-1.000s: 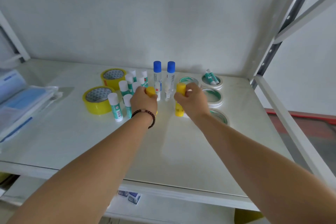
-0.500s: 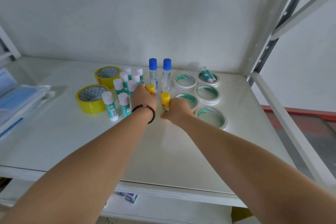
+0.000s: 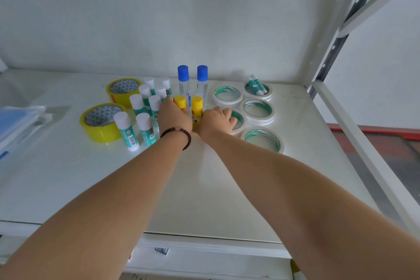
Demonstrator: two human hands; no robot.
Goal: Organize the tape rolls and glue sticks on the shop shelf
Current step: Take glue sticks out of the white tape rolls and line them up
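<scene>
From the head view, our left hand [image 3: 175,118] wraps a yellow-capped glue stick [image 3: 180,103], grip clenched on it. Just right of that grip stands a second yellow glue stick [image 3: 196,109]; our right hand [image 3: 217,121] rests beside it, over a white tape ring [image 3: 240,120], and we cannot tell its grip. Behind stand two blue-capped glue tubes [image 3: 183,84]. On the white shelf [image 3: 204,188], we should set both sticks upright, touching, in line with the tubes.

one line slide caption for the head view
Both hands set two yellow glue sticks upright between white-capped sticks and white tape rolls.
</scene>
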